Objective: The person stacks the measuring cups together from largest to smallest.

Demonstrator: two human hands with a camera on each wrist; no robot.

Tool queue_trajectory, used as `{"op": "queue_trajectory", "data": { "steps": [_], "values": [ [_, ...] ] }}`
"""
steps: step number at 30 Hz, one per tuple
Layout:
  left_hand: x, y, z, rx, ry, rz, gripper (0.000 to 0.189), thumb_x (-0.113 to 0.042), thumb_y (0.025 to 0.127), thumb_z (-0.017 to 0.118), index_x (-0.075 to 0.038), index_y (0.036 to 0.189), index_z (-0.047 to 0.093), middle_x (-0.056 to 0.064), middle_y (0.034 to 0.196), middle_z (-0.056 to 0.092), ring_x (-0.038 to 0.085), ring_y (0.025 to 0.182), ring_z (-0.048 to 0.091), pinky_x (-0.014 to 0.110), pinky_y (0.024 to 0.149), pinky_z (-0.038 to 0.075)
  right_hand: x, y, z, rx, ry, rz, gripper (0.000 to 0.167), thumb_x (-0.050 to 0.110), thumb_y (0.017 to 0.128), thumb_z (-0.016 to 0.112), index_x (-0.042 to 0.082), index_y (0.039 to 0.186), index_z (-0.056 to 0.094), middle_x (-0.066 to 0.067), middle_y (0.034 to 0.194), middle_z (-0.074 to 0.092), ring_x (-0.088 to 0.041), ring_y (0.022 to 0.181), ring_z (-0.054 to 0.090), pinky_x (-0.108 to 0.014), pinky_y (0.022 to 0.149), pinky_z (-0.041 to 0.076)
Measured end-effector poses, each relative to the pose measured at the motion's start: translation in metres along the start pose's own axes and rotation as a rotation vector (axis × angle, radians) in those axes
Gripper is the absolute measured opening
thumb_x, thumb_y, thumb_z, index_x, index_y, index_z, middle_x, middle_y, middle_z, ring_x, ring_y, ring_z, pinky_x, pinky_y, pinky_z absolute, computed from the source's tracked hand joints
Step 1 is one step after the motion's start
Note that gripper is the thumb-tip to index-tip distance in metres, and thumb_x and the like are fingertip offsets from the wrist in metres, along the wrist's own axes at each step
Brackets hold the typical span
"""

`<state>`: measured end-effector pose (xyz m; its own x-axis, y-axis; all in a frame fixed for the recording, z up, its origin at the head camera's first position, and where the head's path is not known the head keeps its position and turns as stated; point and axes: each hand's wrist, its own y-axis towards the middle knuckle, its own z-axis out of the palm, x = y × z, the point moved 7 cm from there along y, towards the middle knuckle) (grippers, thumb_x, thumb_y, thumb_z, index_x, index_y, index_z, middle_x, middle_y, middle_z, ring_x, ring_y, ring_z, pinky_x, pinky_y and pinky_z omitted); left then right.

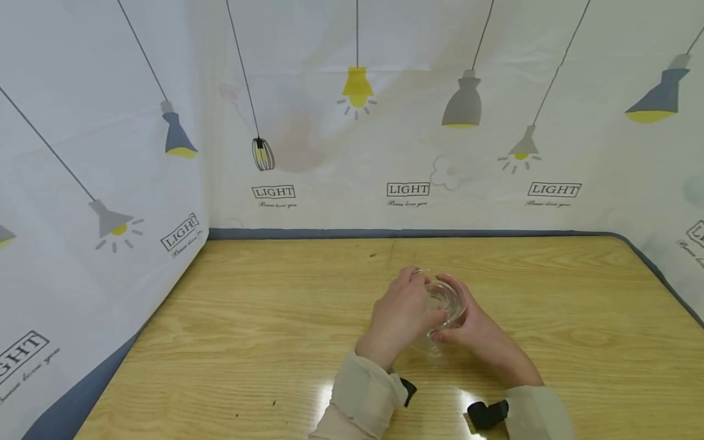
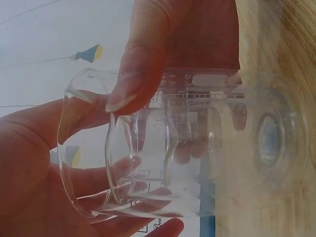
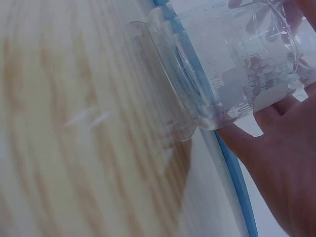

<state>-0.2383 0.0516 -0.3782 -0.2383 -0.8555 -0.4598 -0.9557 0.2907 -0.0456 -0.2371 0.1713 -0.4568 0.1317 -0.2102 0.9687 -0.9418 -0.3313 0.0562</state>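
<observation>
A clear glass beaker (image 1: pixel 454 300) with white printed marks is between both hands, right of centre in the head view. My right hand (image 1: pixel 481 327) grips its side, the thumb (image 2: pixel 133 81) in front and the fingers seen through the glass behind. My left hand (image 1: pixel 397 315) comes over the top from the left and holds at the rim. Inside the beaker (image 2: pixel 232 173) there looks to be a smaller glass vessel (image 2: pixel 112 170), its rim a little below the outer one. The beaker's base (image 3: pixel 180 74) is close to the tabletop; I cannot tell whether they touch.
The beaker is over a wood-grain table (image 1: pixel 264 342). White cloth (image 1: pixel 330 140) printed with hanging lamps stands around the back and sides, with a blue-grey border (image 1: pixel 308 233) along the table's far edge. Black wrist straps (image 1: pixel 486 415) sit at the beige sleeves (image 1: pixel 363 388).
</observation>
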Motion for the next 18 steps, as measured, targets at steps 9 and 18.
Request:
{"op": "queue_trajectory", "data": {
  "steps": [9,18],
  "values": [
    [0.0031,-0.0004,0.0009,0.020,-0.019,-0.008,0.055,-0.043,0.073,0.068,-0.017,0.119,0.053,-0.004,0.136,0.034,0.014,0.115,0.042,0.038,0.075,0.047,0.0009,-0.0008,0.0019,0.003,-0.004,0.030,0.094,0.016,0.069,0.077,0.027,0.140,0.015,-0.002,0.139,0.026,-0.026,0.127,0.023,-0.058,0.097,0.019],
    [0.0030,-0.0007,0.0009,0.015,-0.035,0.005,0.056,-0.043,0.073,0.067,-0.015,0.120,0.052,-0.002,0.136,0.034,0.016,0.115,0.043,0.038,0.075,0.047,-0.0011,0.0003,0.0007,0.009,-0.019,0.024,0.092,0.016,0.071,0.076,0.031,0.139,0.016,-0.005,0.139,0.025,-0.027,0.127,0.023,-0.059,0.096,0.022]
  ]
}}
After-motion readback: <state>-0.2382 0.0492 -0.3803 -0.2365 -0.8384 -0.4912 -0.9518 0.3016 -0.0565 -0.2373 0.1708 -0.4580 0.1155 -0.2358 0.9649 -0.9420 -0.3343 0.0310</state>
